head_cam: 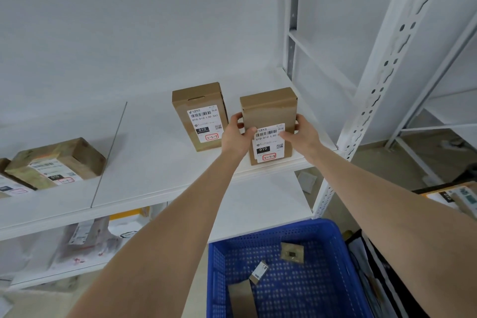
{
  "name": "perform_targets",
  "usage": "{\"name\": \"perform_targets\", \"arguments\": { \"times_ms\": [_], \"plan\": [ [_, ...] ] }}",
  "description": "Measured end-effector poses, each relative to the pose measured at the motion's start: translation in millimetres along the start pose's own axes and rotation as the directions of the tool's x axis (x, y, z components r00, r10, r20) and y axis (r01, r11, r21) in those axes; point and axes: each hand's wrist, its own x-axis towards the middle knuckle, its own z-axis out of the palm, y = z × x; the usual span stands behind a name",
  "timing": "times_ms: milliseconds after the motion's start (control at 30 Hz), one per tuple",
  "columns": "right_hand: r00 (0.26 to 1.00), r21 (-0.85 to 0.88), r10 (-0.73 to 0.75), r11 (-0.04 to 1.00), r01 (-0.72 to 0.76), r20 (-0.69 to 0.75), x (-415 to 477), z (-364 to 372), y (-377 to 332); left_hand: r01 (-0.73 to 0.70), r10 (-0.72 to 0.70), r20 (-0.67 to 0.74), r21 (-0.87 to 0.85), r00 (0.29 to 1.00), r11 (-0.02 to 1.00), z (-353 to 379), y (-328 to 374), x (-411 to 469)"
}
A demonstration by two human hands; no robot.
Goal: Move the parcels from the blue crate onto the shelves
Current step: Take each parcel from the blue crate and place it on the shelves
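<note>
Left hand (236,134), right hand (303,134): each grip pinches a long side of the brown parcel (268,112), likely squaring it label-up beside neighbouring parcel (200,116), shelf (154,142) front-right corner.

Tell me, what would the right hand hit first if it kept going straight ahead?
The right hand already grips the box; behind that the shelf looks free up to the back wall, though depth is hard to judge.
</note>
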Motion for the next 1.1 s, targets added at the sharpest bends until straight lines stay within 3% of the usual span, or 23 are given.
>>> {"name": "perform_targets", "arguments": {
  "times_ms": [233,400,600,700,800,867,967,1100],
  "plan": [
    [1.0,0.018,-0.004,1.0,0.004,-0.021,-3,1,7,0.004,-0.004,0.005,-0.028,1.0,1.0,1,-2,-8],
    [1.0,-0.005,-0.013,1.0,0.013,-0.022,-2,0,3,-0.031,0.03,0.015,0.053,0.999,0.998,0,3,-7],
    [1.0,-0.054,-0.009,0.999,0.009,-0.007,-4,-4,-2,-0.208,0.221,-0.08,0.144,0.972,0.968,-4,18,-13],
    [0.999,-0.127,-0.034,0.991,0.031,-0.025,-6,-8,-5,-0.358,0.411,-0.07,0.373,0.909,0.856,-8,26,-15],
    [0.994,-0.198,-0.077,0.978,0.061,-0.076,-8,-12,-8,-0.491,0.593,0.027,0.593,0.805,0.638,-11,34,-13],
    [0.988,-0.237,-0.11,0.968,0.082,-0.109,-11,-12,-8,-0.535,0.636,0.12,0.669,0.762,0.515,-11,40,-11],
    [0.962,-0.307,-0.199,0.942,0.135,-0.188,-19,-9,-7,-0.556,0.65,0.184,0.713,0.737,0.428,-5,43,-10],
    [0.879,-0.436,-0.41,0.856,0.278,-0.244,-29,-1,-1,-0.531,0.669,0.152,0.742,0.728,0.409,1,42,-11]
  ]
}}
